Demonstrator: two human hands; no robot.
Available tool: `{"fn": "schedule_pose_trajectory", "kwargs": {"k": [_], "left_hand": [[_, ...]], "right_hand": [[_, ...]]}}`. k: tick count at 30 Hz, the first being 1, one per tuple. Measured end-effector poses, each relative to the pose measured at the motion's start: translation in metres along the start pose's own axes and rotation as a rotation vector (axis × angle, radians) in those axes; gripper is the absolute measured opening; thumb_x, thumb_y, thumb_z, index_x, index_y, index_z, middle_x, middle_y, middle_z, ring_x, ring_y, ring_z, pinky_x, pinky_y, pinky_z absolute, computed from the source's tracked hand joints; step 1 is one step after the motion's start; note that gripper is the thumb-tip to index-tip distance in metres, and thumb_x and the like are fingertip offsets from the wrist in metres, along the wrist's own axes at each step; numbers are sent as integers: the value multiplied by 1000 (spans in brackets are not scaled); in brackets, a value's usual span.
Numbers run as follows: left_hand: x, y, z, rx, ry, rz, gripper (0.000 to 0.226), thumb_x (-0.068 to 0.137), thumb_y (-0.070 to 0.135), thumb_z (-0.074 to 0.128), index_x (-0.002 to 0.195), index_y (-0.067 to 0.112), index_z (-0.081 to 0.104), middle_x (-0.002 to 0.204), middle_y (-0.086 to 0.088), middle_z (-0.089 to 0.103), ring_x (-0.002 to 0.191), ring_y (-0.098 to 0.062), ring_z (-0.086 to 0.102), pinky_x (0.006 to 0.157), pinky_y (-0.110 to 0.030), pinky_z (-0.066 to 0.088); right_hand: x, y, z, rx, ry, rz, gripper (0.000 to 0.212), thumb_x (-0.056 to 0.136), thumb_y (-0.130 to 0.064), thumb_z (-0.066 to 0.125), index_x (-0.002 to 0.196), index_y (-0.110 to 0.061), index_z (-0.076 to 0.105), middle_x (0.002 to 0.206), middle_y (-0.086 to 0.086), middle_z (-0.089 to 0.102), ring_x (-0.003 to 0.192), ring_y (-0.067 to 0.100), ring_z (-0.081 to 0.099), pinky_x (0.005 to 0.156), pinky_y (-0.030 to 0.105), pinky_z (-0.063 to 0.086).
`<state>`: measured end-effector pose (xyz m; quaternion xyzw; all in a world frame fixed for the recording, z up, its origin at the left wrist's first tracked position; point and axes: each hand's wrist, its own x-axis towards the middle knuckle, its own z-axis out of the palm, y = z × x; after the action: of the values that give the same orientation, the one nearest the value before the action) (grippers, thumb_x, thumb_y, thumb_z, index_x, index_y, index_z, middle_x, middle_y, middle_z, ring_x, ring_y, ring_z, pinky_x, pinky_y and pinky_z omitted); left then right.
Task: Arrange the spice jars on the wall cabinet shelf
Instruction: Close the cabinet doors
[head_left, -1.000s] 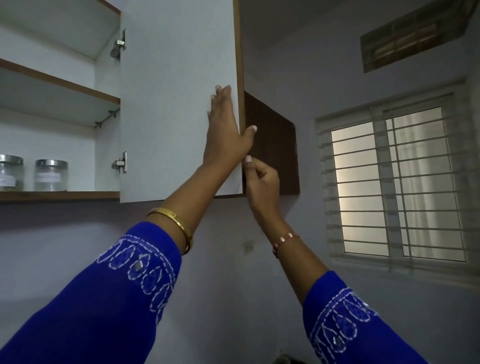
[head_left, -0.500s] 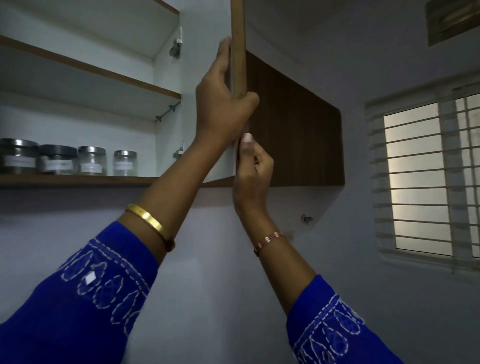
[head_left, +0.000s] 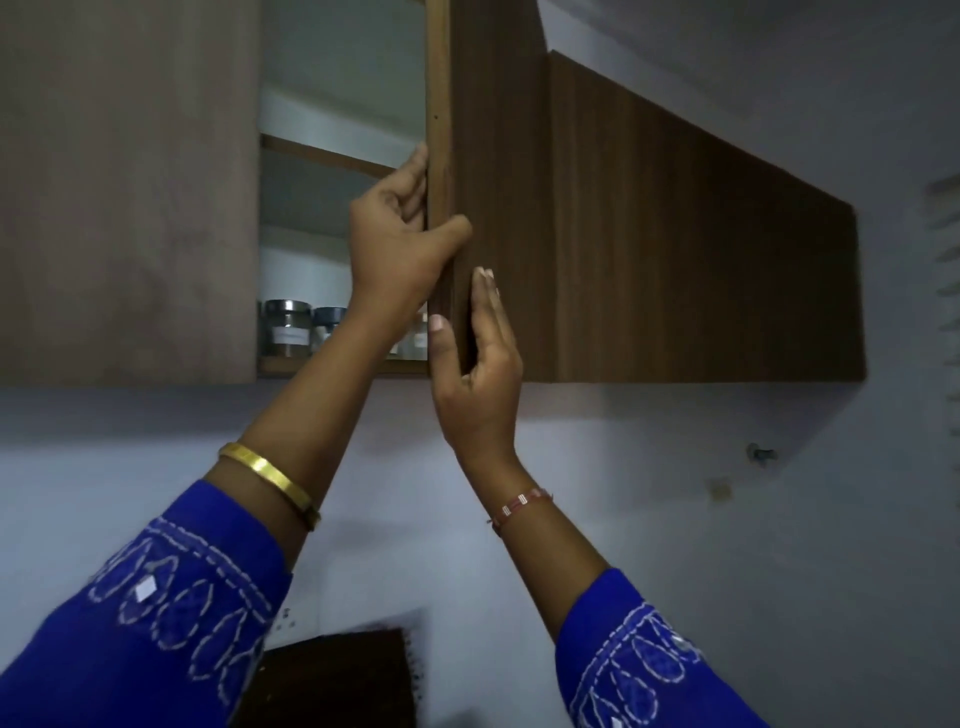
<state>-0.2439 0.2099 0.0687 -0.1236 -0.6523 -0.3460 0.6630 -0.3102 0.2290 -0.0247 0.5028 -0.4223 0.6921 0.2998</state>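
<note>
Jars (head_left: 289, 327) stand in a row on the bottom shelf (head_left: 332, 366) of the wall cabinet, visible only through the narrow gap between the closed left door (head_left: 130, 192) and the half-swung right door (head_left: 493, 156); two metal-lidded ones show clearly at the left of the gap, and at least one more is partly hidden behind the person's left forearm. Judging from how they sit, upright and side by side near the shelf's front edge, the arranging itself looks finished, and what remains seems to be shutting the cabinet. The upper shelf (head_left: 327, 156) seen through the gap carries nothing that can be made out. Moving rightward, the left hand (head_left: 400, 234) grips the free edge of the right door, fingers curled round its inner side and thumb pressed across its outer face. Just below and to the right, the right hand (head_left: 478, 353) lies against the same door near its lower corner, fingers straight along the wood grain and thumb up beside the edge, pressing rather than grasping. The jars sit behind and to the left of both hands, well inside the cabinet and touched by neither. Farther right, the side panel (head_left: 701, 249) of the cabinet runs along the wall.
</note>
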Motion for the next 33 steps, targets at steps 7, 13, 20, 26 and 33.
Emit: {"fn": "schedule_pose_trajectory", "kwargs": {"k": [7, 13, 20, 26, 33], "left_hand": [[12, -28, -64, 19, 23, -130, 60, 79, -11, 59, 135, -4, 39, 129, -16, 57, 116, -18, 59, 97, -29, 50], [20, -44, -92, 186, 6, -121, 56, 83, -3, 59, 135, -3, 40, 131, -15, 56, 118, -18, 57, 98, -30, 49], [19, -85, -130, 506, 12, -32, 49, 89, 2, 53, 135, 1, 41, 135, -12, 53, 123, -14, 52, 100, -17, 42], [24, -115, -162, 895, -63, 61, 44, 90, -2, 44, 134, 4, 45, 128, -15, 59, 115, -21, 58, 90, -13, 39], [17, -152, -201, 1270, -221, 130, 52, 90, -1, 40, 141, 5, 32, 150, -18, 30, 143, -32, 17, 119, -41, 10]], "right_hand": [[-8, 9, 74, -156, -62, -26, 66, 92, -34, 41, 149, -7, 20, 158, 9, 17, 148, 24, 8, 121, 38, 16], [-10, 20, 110, -295, -52, -64, 66, 94, -34, 41, 148, -3, 19, 157, 15, 17, 147, 31, 8, 119, 38, 12], [-8, 46, 151, -437, -142, -153, 68, 92, -36, 47, 147, -3, 24, 154, 21, 22, 144, 40, 15, 117, 48, 19], [-1, 72, 173, -639, -326, -304, 71, 90, -38, 49, 147, -4, 25, 153, 21, 26, 143, 38, 23, 116, 49, 18], [4, 95, 190, -713, -379, -360, 73, 92, -49, 35, 149, -6, 18, 155, 21, 17, 145, 38, 15, 116, 45, 6]]}}
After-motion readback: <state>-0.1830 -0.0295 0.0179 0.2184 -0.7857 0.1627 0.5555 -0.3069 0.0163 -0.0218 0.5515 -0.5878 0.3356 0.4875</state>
